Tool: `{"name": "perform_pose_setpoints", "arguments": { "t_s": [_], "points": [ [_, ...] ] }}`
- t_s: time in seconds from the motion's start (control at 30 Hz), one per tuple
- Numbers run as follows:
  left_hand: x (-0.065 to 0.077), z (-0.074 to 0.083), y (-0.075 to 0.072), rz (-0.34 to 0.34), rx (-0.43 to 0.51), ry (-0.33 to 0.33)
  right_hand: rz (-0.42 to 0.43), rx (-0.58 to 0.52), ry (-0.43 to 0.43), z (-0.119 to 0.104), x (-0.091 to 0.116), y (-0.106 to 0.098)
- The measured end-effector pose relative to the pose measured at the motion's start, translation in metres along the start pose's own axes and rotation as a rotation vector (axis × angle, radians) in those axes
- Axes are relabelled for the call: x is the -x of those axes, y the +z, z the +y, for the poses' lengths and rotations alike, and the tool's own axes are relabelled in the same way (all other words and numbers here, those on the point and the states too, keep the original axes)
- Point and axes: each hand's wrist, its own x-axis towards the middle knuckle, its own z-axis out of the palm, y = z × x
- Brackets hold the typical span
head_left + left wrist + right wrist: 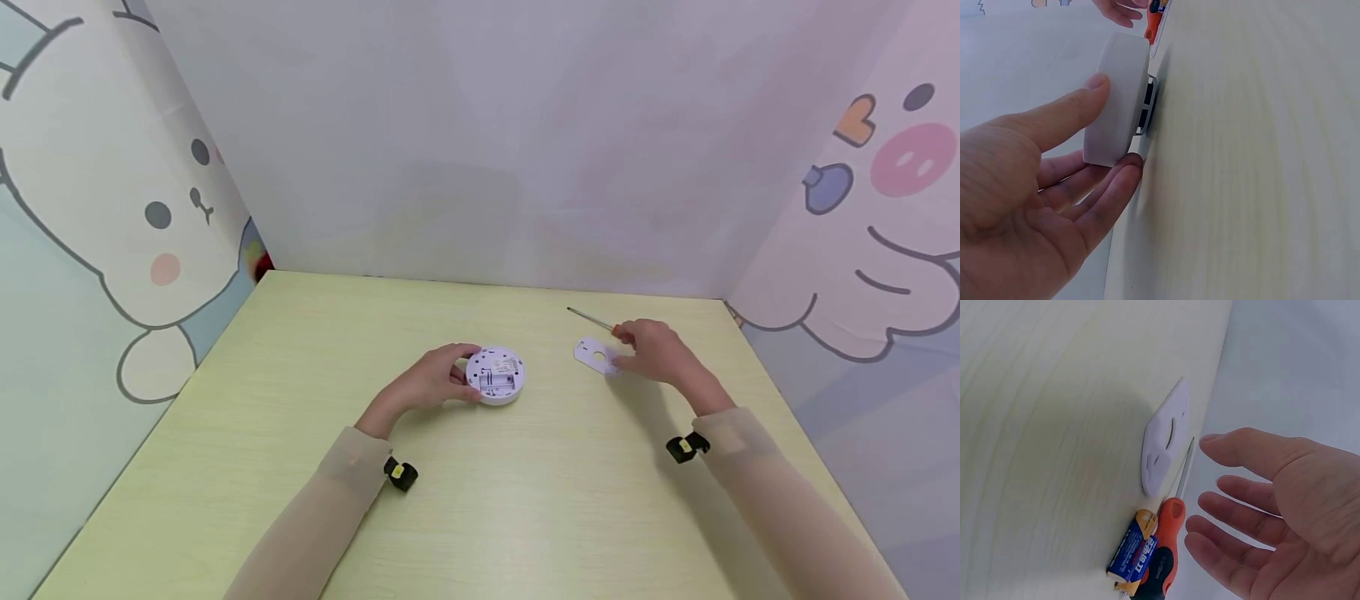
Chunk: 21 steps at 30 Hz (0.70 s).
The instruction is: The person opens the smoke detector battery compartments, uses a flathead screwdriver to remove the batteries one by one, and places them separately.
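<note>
My left hand point(431, 379) grips the edge of a round white battery-powered device point(501, 367), thumb on the near side and fingers at the far side. Its underside faces up, with an uncovered battery compartment that looks bare. In the left wrist view the device's white side wall point(1116, 94) shows beside the thumb. My right hand point(660, 354) hovers with loosely bent fingers and holds nothing. Close to it lie a flat white mounting plate point(1160, 440) with a hole, an orange-and-black screwdriver point(1169, 515) and blue-and-gold batteries point(1132, 550). In the head view the right hand hides the batteries.
The pale wooden table point(525, 500) carries all these things. A white curtain point(465, 167) hangs behind its back edge, and cartoon-printed panels point(97, 208) stand at both sides. Dark camera mounts point(401, 475) sit on both wrists.
</note>
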Motion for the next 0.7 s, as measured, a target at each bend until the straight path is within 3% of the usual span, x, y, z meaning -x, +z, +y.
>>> {"name": "perform_pose_setpoints", "arguments": {
  "t_s": [0.17,0.7],
  "points": [
    [0.0,0.0,0.001,0.001,-0.001,0.003,-0.038,-0.038,0.006,-0.01,-0.005,0.004],
    [0.0,0.002,0.001,0.0,0.01,0.008,-0.13,-0.017,0.075,-0.02,-0.019,0.017]
  ]
}}
